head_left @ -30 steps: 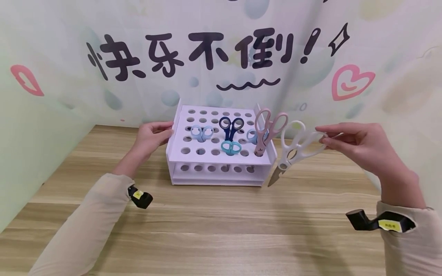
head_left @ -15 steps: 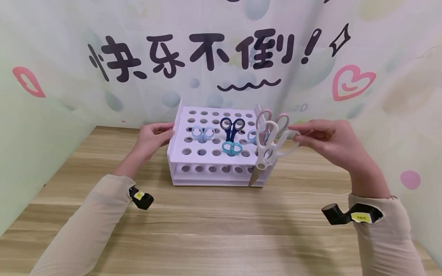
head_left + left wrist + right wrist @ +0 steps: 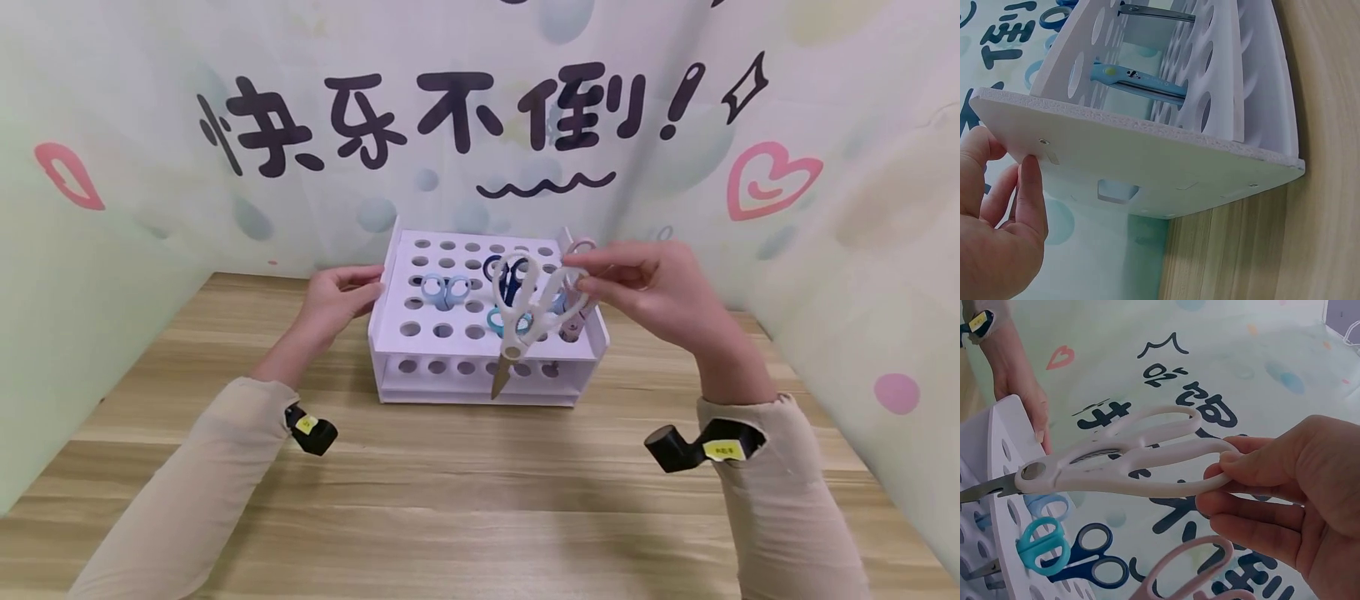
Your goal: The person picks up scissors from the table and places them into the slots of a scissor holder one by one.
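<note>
My right hand pinches one handle loop of white kitchen scissors between thumb and fingers. They hang tilted before the white rack, blades down towards the left. Fingertips of my left hand rest against the rack's left side wall, as the left wrist view also shows. Light blue scissors, navy scissors and turquoise scissors stand in the rack's holes. Pink scissors stand at its right end, partly covered by the right hand and the white loop.
The two-tier rack has rows of round holes and stands on a wood-grain table. A printed cloth backdrop with black characters hangs close behind it.
My right hand has carried the white scissors left, from beside the rack's right end to before its middle. My left hand has stayed at the rack's left side.
</note>
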The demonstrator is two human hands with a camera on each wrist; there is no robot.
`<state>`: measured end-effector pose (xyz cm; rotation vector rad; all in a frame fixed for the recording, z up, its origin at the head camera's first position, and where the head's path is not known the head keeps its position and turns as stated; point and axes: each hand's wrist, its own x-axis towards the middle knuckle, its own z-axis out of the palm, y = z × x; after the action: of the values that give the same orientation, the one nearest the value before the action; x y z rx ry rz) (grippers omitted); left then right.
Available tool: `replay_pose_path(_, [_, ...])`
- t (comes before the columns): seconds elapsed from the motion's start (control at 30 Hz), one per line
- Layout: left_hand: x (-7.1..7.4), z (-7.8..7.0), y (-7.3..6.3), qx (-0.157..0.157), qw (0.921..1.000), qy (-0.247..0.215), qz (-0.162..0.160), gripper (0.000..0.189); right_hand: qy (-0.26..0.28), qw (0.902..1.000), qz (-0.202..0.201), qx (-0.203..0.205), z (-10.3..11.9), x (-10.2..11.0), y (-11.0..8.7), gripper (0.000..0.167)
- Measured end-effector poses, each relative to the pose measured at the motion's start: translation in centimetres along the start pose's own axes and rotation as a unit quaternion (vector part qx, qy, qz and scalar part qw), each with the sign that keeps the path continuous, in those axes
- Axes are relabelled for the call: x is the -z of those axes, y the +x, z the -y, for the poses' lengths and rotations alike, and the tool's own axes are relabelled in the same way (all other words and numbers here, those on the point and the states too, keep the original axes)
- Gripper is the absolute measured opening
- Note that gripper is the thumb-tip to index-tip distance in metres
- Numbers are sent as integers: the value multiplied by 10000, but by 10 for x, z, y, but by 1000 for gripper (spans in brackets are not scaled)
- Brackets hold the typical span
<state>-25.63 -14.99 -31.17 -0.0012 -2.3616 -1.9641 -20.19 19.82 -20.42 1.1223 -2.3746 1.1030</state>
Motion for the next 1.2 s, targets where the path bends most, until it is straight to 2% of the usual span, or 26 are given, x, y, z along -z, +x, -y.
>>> replay_pose_path(0.1, [0, -1, 0, 13, 10000, -11, -36, 40, 9, 10000, 39, 77, 3, -5, 9, 28])
replay_pose_path(0.3, [0, -2, 2, 70, 9999, -64, -45, 40, 397, 9991, 71, 143, 9, -11, 29, 27])
replay_pose_path(0.63, [0, -1, 4, 18, 9999, -149, -82, 40, 435, 9983, -362, 144, 16, -16, 55, 26])
replay_pose_path(0.83, [0, -1, 3, -21, 9997, -231, -96, 40, 535, 9973, -512, 7, 16, -15, 65, 23])
replay_pose_path(1.0, [-1, 0, 2, 46, 9998, -177, -67, 40, 451, 9963, -679, -262, 17, -15, 69, 24])
replay_pose_path(1.2, [-2, 1, 2, 92, 9999, -128, -66, 40, 130, 9961, -610, -621, 9, -30, 67, 26])
